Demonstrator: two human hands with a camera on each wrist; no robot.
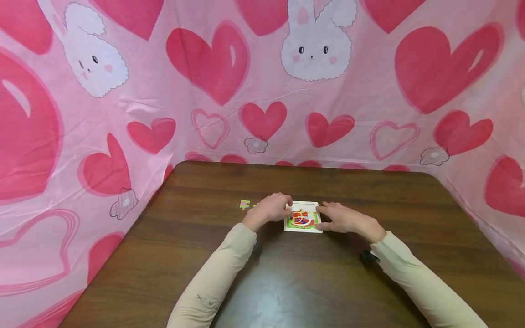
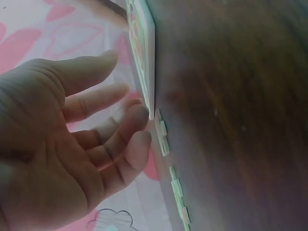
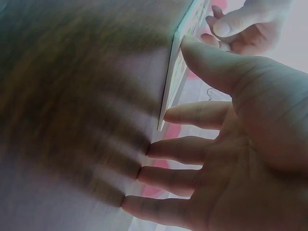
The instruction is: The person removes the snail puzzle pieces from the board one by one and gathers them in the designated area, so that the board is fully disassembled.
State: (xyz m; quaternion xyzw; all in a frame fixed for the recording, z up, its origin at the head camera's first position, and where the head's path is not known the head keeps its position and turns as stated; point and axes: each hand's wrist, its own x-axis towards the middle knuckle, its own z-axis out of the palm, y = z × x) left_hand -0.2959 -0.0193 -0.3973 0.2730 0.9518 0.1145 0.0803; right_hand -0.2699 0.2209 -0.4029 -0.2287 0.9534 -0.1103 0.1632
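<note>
In the head view, from far away I see the flat white square puzzle board [image 1: 307, 205] on the brown wooden tabletop [image 1: 270, 282], between my left grip [image 1: 272, 207], a bare hand, and my right grip [image 1: 340, 217], a bare hand too. Bright picture pieces [image 1: 303, 221] fill the low part of the board, but the top part looks white and bare. Small green loose puzzle pieces [image 1: 244, 205] lie left of the board, so I think a good bit is done and some is left. In the left wrist view, my left grip has soft, bent fingers, a gap by the thumb and nothing in it; I can't tell if a fingertip touches the board. In the right wrist view, my right grip is spread wide, fingers straight, holding nothing, with thumb and pointer at the board's edge.
</note>
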